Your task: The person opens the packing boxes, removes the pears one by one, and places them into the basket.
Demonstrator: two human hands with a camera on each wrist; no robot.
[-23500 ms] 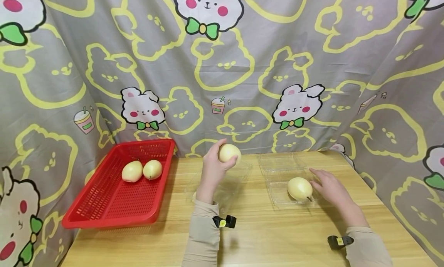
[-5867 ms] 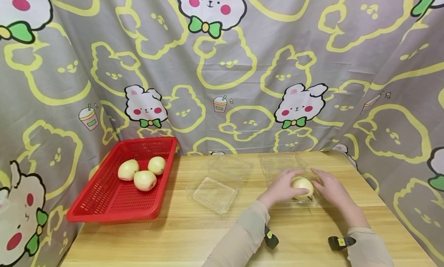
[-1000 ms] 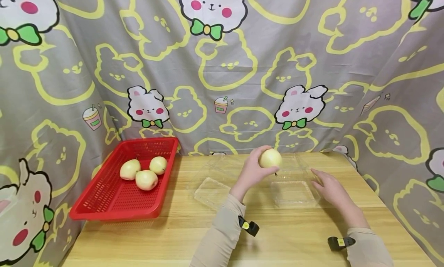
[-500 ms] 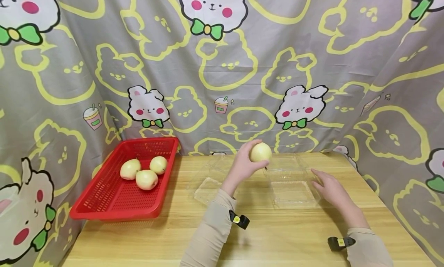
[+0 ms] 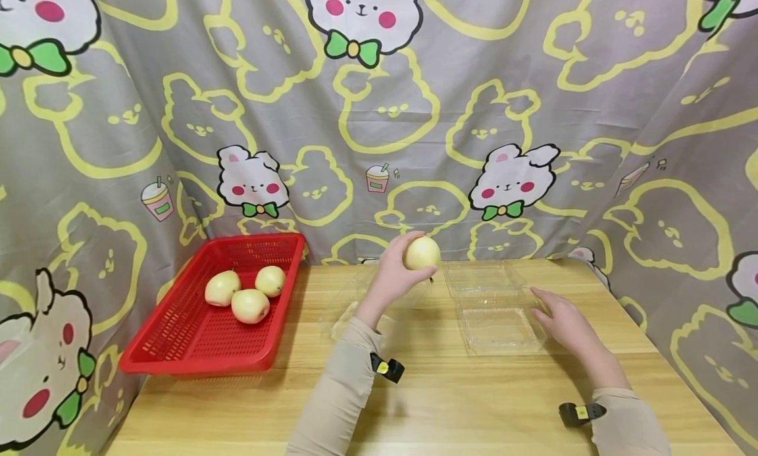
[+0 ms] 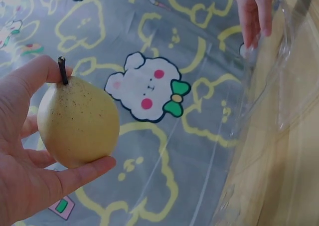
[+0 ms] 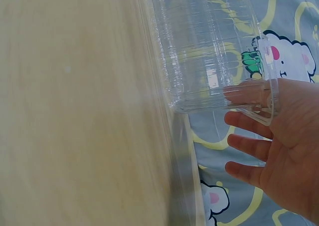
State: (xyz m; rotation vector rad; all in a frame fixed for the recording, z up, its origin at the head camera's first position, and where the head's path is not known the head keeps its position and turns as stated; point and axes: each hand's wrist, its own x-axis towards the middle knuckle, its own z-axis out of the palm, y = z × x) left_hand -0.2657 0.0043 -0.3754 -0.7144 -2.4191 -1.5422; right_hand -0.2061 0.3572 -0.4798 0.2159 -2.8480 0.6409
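Note:
My left hand (image 5: pixel 392 278) holds a pale yellow pear (image 5: pixel 422 253) between thumb and fingers, above the table. The left wrist view shows the dark stem of this pear (image 6: pixel 79 121) pointing up. Below this hand stands a clear plastic clamshell box (image 5: pixel 355 311), its lid folded back and partly hidden by the arm. A second clear clamshell box (image 5: pixel 497 328) stands to the right with its lid raised behind it. My right hand (image 5: pixel 565 324) rests at that box's right side. In the right wrist view its fingers (image 7: pixel 249 145) are spread and nearly straight beside the plastic wall.
A red perforated basket (image 5: pixel 195 360) stands at the left of the wooden table (image 5: pixel 462 403), with three pale pears (image 5: pixel 250 306) inside. A grey patterned curtain (image 5: pixel 408 147) hangs close behind the table and along both sides.
The left hand lifted the pear out of the right clamshell box and carried it left, above the left box. Over the longer span, the basket gained a pear. The right hand stayed put.

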